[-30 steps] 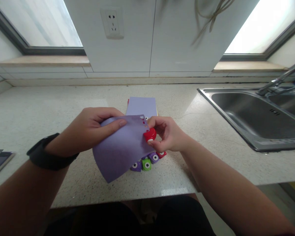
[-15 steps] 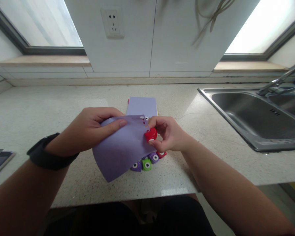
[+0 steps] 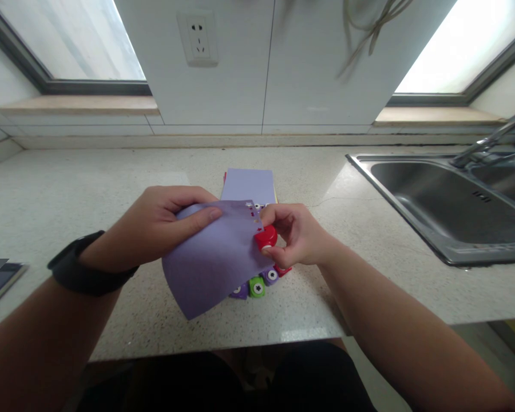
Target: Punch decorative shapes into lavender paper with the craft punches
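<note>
Head view: your left hand (image 3: pixel 154 229) pinches a purple paper sheet (image 3: pixel 214 257) above the bench (image 3: pixel 68 189). Your right hand (image 3: pixel 296 234) closes on a red punch (image 3: pixel 266 237) clamped on the sheet's right edge, where roughly 4 small holes show; most of that edge remains unpunched. Below lie 4 more punches (image 3: pixel 257 283) and 1 paper stack (image 3: pixel 249 184).

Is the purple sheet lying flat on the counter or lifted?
Lifted: the left hand holds the purple sheet above the counter, curved.
</note>
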Demonstrator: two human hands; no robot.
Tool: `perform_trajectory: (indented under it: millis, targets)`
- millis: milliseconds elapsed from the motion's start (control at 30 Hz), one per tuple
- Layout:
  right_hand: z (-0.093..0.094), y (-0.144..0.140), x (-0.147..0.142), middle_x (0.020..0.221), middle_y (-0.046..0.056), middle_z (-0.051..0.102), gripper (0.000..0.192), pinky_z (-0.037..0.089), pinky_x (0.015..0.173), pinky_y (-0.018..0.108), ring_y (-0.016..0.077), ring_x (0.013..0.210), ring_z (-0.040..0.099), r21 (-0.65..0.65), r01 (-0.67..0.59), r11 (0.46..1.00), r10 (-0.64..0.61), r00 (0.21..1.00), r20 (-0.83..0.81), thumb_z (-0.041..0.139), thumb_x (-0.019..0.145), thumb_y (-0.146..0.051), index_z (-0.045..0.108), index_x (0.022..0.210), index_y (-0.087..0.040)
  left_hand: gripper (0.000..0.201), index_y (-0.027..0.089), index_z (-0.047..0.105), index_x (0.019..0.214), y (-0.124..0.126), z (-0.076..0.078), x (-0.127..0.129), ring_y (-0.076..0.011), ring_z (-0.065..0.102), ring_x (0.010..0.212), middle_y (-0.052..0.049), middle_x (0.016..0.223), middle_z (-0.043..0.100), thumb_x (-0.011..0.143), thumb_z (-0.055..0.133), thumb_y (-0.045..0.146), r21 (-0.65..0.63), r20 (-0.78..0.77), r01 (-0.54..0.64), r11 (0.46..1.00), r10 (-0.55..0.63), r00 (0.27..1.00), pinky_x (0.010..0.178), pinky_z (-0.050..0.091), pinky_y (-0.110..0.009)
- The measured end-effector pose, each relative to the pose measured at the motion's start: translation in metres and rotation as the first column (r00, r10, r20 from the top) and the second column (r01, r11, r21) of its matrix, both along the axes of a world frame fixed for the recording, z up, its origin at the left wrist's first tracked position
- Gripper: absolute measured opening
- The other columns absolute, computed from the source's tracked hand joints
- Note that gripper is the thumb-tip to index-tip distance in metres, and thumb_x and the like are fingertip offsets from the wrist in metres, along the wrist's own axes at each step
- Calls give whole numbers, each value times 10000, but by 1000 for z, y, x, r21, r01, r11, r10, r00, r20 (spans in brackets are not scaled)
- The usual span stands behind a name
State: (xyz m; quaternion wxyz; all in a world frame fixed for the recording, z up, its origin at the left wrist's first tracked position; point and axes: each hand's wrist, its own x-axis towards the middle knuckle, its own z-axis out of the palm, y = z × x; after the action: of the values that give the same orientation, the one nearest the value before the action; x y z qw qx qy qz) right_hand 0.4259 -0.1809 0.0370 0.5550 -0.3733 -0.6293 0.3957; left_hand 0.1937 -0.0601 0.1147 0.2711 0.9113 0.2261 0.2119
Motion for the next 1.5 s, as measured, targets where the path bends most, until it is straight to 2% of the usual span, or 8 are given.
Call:
perform_trajectory:
  millis: [533, 1100, 1500]
  targets:
    - [-3, 1, 0, 715, -49, 575, 284, 416, 604, 225, 77, 631, 497, 38, -21, 999, 23, 999, -43, 822, 655, -104, 620, 843, -170, 246, 235, 809, 930, -2, 1, 1, -189, 685, 762, -8, 845, 772, 917, 644, 416, -9, 10, -7, 1000, 7, 1000, 723, 548, -265]
    - [-4, 1, -1, 711, -40, 600, 283, 424, 590, 207, 74, 627, 515, 18, -36, 999, 37, 998, -44, 823, 646, -70, 622, 822, -166, 253, 217, 808, 922, 1, -1, 2, -174, 684, 741, -3, 834, 776, 925, 645, 412, 1, 17, 35, 999, -35, 999, 718, 534, -251]
    - [-4, -2, -4, 688, -50, 575, 279, 381, 558, 214, 72, 605, 491, 47, 9, 999, -9, 1000, -19, 826, 634, -118, 601, 790, -171, 241, 214, 804, 922, 0, 1, -1, -175, 688, 739, -7, 836, 777, 928, 645, 394, -6, 25, 70, 998, -70, 997, 721, 537, -257]
